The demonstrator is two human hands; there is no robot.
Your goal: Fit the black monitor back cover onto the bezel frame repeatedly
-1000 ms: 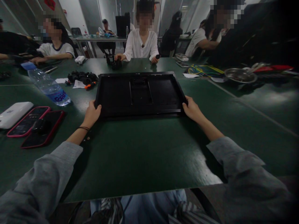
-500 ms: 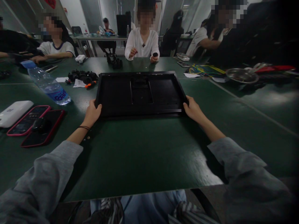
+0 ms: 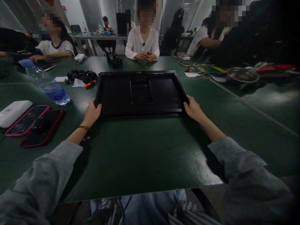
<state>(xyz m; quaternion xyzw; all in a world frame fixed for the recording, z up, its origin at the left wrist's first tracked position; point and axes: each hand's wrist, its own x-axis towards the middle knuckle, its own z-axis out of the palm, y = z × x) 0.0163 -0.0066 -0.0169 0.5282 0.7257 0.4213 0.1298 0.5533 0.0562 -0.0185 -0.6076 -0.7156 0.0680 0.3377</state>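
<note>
A wide black rectangular panel (image 3: 114, 93) with a raised rim lies before me at the middle of the green table (image 3: 140, 156). A narrower rectangular outline shows in its centre, and a small pale mark sits on the far rim. My left hand (image 3: 92, 112) grips the panel's left side near the close corner, thumb on top. On the right side, my right hand (image 3: 193, 107) holds it the same way. The undersides of both hands' fingers are hidden by the panel.
Left of me are a water bottle (image 3: 50, 86), two red-edged phones (image 3: 53, 129) and a white box (image 3: 15, 113). Beyond them lies black gear (image 3: 82, 76). To the right are cables (image 3: 206, 69) and a metal bowl (image 3: 242, 75). A person in white (image 3: 142, 43) sits opposite.
The person opposite has brought their two hands together. My hands and the panel stay as they were; the view has shifted very slightly.
</note>
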